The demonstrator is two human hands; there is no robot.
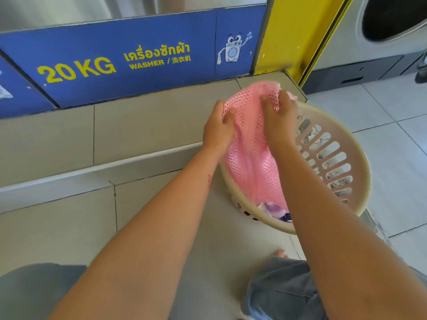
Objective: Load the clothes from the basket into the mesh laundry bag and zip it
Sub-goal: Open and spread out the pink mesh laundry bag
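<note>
So I'm holding the pink mesh bag [250, 155] up over the basket [360, 172], top edge bunched in both fists, the rest hanging down inside it. My left hand [218, 129] is pinching a fold of mesh near the top left, and my right hand [278, 114] is clamped on the top right corner. A few clothes [276, 210] are peeking out at the bottom of the basket, right under the bag. I can't see the zipper from here, so I'm guessing I'm hunting for the opening. Tip for this bit: I'd be working the edge along between my fingers until I hit the zip pull, not yanking the mesh, since it snags easily. Basket's sitting on the tile step [143, 128] in front of the washer sign [115, 58].
</note>
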